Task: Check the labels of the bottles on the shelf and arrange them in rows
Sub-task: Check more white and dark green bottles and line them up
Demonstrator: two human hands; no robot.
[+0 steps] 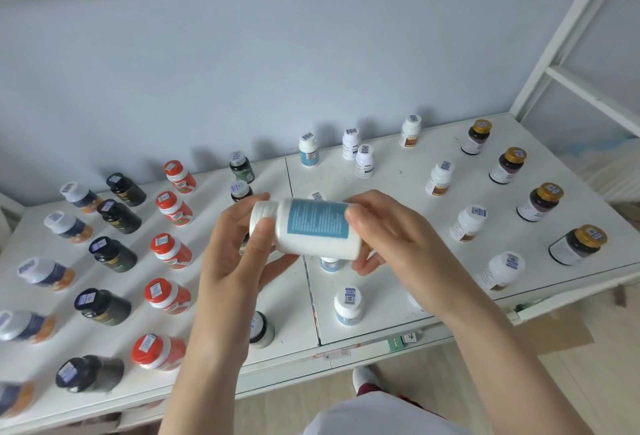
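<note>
I hold a white bottle with a blue label (313, 226) sideways above the middle of the white shelf (391, 261). My left hand (239, 254) grips its cap end. My right hand (384, 233) grips its base end. The label faces up toward me. Below the hands stand other white bottles with blue labels, one near the front (348, 305) and one at the back (308, 149). A further one (330, 263) is partly hidden under the held bottle.
Rows of bottles cover the shelf: orange-capped ones (168, 296), dark green ones (112, 254) and blue-and-orange ones (45, 273) at left, white ones with brown labels (469, 223) and gold-capped ones (540, 201) at right. A wall stands behind, a white frame (568, 29) at right.
</note>
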